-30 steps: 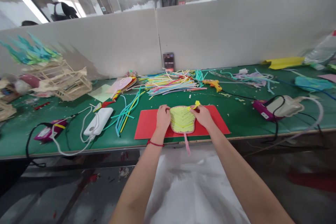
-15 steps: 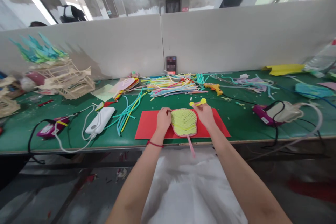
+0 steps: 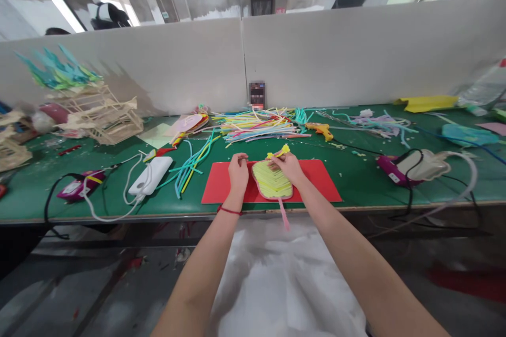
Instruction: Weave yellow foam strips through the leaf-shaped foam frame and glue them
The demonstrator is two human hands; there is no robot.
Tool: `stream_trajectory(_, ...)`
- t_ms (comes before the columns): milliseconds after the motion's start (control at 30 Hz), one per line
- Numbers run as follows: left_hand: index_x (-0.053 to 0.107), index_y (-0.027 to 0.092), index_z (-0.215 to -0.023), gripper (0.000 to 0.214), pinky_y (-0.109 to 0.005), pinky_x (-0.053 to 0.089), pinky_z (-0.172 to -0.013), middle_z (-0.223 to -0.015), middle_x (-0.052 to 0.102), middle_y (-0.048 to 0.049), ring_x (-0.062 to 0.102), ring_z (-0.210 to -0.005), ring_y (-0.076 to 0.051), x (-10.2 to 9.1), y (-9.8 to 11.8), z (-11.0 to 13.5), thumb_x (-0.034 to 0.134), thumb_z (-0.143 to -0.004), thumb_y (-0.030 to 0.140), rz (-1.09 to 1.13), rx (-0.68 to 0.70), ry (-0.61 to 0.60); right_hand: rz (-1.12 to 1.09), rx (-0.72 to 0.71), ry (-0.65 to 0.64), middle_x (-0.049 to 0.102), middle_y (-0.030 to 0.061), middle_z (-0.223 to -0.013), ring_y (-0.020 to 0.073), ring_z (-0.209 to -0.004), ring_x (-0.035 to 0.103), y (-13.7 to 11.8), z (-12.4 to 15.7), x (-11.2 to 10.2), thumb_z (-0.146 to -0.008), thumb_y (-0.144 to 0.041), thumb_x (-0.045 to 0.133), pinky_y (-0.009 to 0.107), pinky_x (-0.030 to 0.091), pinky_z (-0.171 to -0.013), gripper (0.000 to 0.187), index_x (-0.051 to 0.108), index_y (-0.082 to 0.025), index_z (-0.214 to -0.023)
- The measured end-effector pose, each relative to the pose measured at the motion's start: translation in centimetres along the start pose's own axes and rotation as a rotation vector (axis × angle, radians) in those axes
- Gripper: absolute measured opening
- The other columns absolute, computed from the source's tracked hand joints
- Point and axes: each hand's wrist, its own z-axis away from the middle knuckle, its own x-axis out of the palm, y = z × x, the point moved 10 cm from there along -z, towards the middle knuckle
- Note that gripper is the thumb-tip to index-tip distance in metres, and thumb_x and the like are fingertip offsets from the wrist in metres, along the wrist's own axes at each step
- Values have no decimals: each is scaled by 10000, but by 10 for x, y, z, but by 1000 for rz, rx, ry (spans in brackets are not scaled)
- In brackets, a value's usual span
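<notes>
On a red sheet [image 3: 323,181] lies a fan-shaped piece [image 3: 272,187] with yellow-green ribbed rows, a pink rim and a pink stem [image 3: 283,215] hanging past the table edge. My right hand [image 3: 291,168] pinches a small yellow bow-shaped piece [image 3: 280,152] over the fan's top edge; whether the two touch I cannot tell. Just left of the fan, my left hand [image 3: 239,172] hovers over the red sheet. Its fingers are loosely bent and apart, with nothing visible in them.
Behind the sheet lies a pile of coloured strips [image 3: 256,127] beside a yellow glue gun [image 3: 321,130]. Teal and yellow strips [image 3: 192,166] and a white power bank [image 3: 151,176] lie left. Purple devices with cables [image 3: 81,185] flank both sides. A phone [image 3: 257,95] leans on the partition.
My right hand has brought the yellow bow-shaped piece leftward over the fan's top. My left hand has come off the fan's left edge and moved slightly left.
</notes>
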Motion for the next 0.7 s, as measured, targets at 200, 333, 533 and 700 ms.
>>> stream_trajectory(200, 587, 215, -780, 134, -347, 396, -823, -796, 658, -47, 600, -824, -189, -1, -1, 5, 453, -771, 212, -344, -66, -46, 23, -13, -11, 674, 32, -706, 131, -556, 636, 1, -1, 2, -623, -455, 674, 230, 527, -478, 347, 486, -182, -725)
stream_trajectory(333, 605, 222, -828, 158, -288, 420, -739, -827, 663, -40, 601, -817, -175, 17, -3, 5, 458, -778, 250, -295, -27, -188, 59, -20, -11, 668, 27, -689, 126, -541, 632, 1, -2, 2, -635, -456, 665, 226, 523, -476, 345, 481, -179, -726)
stream_trajectory(533, 599, 207, -912, 185, -231, 409, -622, -740, 639, -10, 581, -695, -134, 25, -2, 5, 490, -764, 231, -233, 8, -246, 88, -22, -6, 640, 7, -621, 129, -529, 629, 0, -3, 0, -632, -438, 676, 219, 518, -470, 331, 488, -180, -719)
stream_trajectory(700, 591, 185, -931, 199, -225, 419, -632, -704, 611, -3, 561, -661, -116, 25, 5, 4, 487, -762, 177, -143, 57, -234, 78, -27, 14, 631, 2, -616, 130, -522, 626, -1, -2, -2, -628, -437, 682, 222, 515, -456, 331, 490, -182, -715)
